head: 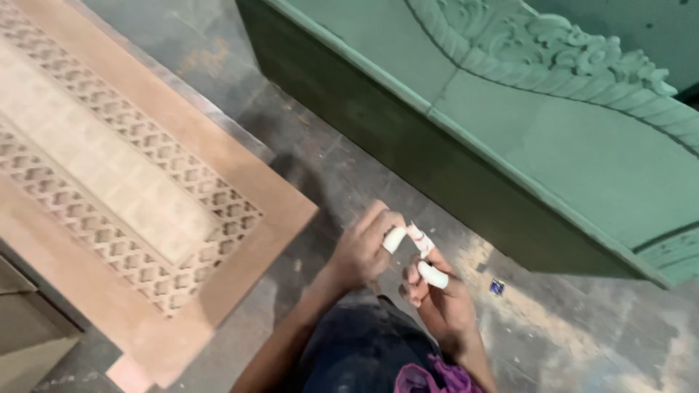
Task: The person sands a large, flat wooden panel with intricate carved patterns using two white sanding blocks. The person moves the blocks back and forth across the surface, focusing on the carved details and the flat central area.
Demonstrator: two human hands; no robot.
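We saw the left hand [362, 251] and the right hand [437, 298] close together above the dusty floor [306, 145]. Several fingertips already wore white tape [434, 275], and the left fingers were closed on the tape of one right finger, so we judged the wrapping was partly done; the other fingers looked bare. The right hand was half curled and held nothing else. A carved wooden panel [131, 189] lay to the left, a green carved board [553, 124] stood ahead.
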